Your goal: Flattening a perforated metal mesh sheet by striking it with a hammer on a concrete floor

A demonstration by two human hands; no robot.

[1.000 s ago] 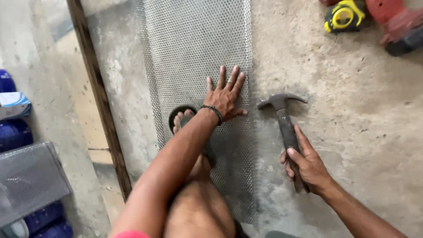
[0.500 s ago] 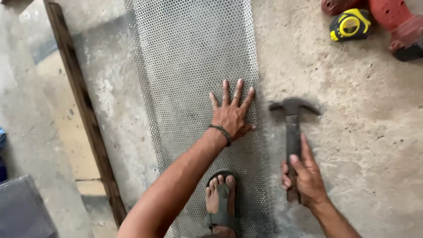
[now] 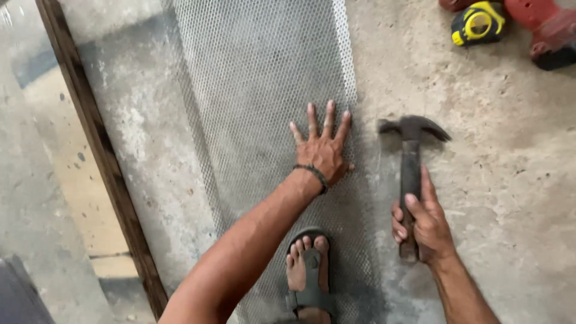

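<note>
A long strip of grey perforated metal mesh (image 3: 258, 78) lies flat on the concrete floor. My left hand (image 3: 324, 150) presses palm-down on it near its right edge, fingers spread, a dark band on the wrist. To the right of the mesh, my right hand (image 3: 423, 222) grips the handle of a dark claw hammer (image 3: 411, 150), whose head rests on the floor pointing away from me. My sandalled foot (image 3: 307, 270) stands on the near end of the mesh.
A dark wooden batten (image 3: 96, 150) runs diagonally along the floor left of the mesh. At the top right lie a yellow and black tape measure (image 3: 479, 23) and a red power tool (image 3: 540, 21). A dark object (image 3: 18, 297) sits at the bottom left corner.
The view has shifted, so the blue items at the left are out of frame. My left hand stays flat on the mesh, my right hand stays on the hammer handle.
</note>
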